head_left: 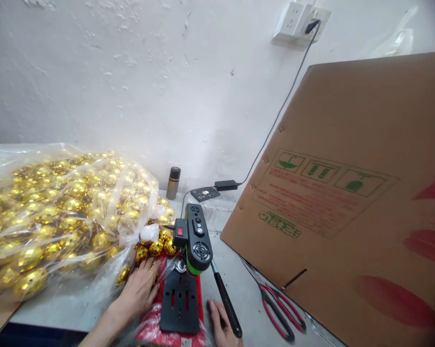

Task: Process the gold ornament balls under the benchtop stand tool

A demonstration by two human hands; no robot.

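My left hand [140,285] reaches beside the left edge of a small black press-like machine [199,241]. Its fingers curl over a gold faceted ball, of which only glints show between them. Loose gold balls [156,247] lie just beyond the fingertips, by the knotted mouth of a clear plastic bag [148,233]. Low in the view, my right hand [222,327] lies under the machine's black lever handle [227,303], fingers apart and not wrapped round it. The machine's slotted black base plate [179,301] rests over red plastic packaging [152,327] between my hands.
A large cardboard box [333,207] leans at the right, with red-and-black scissors [282,311] before it. Behind the machine are a spray can [173,183], a dark card [205,193] and a power adapter [226,185], corded to a wall socket [300,21]. Bagged gold balls [72,205] fill the left.
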